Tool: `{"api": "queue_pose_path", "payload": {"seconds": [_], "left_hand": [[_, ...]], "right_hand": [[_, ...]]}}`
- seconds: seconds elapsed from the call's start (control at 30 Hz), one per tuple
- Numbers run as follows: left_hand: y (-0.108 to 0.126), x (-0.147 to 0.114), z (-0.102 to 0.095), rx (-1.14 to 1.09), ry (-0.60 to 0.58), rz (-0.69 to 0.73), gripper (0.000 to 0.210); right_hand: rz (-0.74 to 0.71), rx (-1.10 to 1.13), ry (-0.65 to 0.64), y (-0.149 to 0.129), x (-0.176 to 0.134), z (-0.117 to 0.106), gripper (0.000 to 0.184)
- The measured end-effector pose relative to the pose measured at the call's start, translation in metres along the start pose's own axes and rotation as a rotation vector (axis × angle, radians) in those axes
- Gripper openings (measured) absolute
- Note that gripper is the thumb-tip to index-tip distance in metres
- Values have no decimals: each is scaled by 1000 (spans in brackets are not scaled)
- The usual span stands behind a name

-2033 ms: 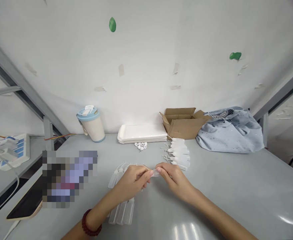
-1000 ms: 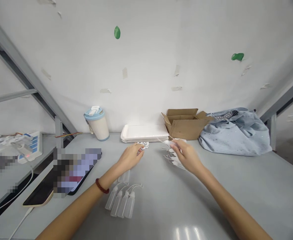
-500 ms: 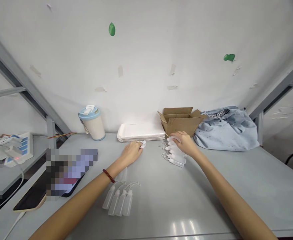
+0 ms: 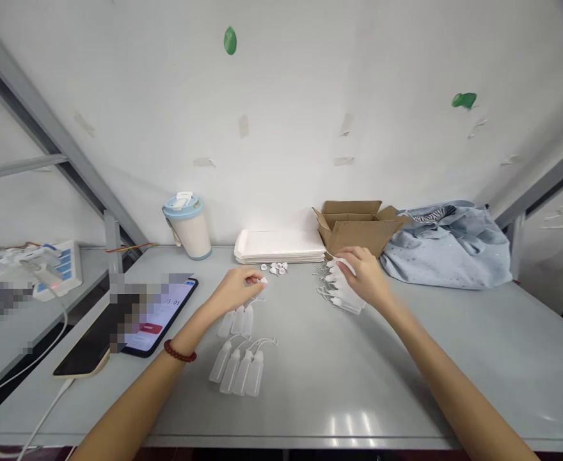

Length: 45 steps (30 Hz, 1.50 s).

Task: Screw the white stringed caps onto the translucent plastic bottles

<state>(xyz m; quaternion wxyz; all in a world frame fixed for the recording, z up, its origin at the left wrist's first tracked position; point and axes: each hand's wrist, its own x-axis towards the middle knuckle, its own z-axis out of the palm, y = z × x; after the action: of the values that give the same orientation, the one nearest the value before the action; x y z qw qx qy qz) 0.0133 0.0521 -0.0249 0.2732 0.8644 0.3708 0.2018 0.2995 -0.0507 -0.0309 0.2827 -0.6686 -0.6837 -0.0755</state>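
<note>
My left hand is closed in a pinch on a small white cap, just left of a little heap of white caps. Below that hand lie several clear plastic bottles, partly under it. Closer to me is another row of clear bottles with thin white strings at their necks. My right hand is at the far end of a stack of similar bottles, its thumb and fingers closed round one whitish bottle. The palm hides part of that bottle.
Behind the caps lies a stack of white padded envelopes. An open cardboard box and a light blue cloth bag stand at the back right. A lidded cup, two phones and a power strip are on the left.
My left hand has drawn back left from the heap with a cap between its fingers, uncovering the heap. My right hand stays by the bottle stack. The whole view has shifted slightly.
</note>
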Motion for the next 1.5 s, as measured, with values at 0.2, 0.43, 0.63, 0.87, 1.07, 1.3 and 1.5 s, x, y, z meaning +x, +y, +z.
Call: {"api": "queue_pose_path", "payload": {"seconds": [0.2,0.43,0.63,0.87,1.07,1.3,1.5], "left_hand": [[-9,-14,-3,-164,74,-61,24],[-1,-20,0,-339,58,-112,27],[7,-24,5,-435,25,-110,27],[6,-25,12,-454,-26,-116,27],[10,-29,15,-453,-80,-116,30],[23,-33,14,-465,-168,-92,23],[56,-59,-6,-337,-333,59,10]], "right_hand": [[-332,331,-404,-111,-37,-2,24],[-476,332,-690,-149,-64,9,23],[-518,256,-715,-145,-61,13,24],[-505,238,-702,-141,-69,9,24],[-440,244,-637,-129,-73,4,26],[-345,242,-468,-112,-62,3,26],[-213,344,-371,-99,-59,2,19]]}}
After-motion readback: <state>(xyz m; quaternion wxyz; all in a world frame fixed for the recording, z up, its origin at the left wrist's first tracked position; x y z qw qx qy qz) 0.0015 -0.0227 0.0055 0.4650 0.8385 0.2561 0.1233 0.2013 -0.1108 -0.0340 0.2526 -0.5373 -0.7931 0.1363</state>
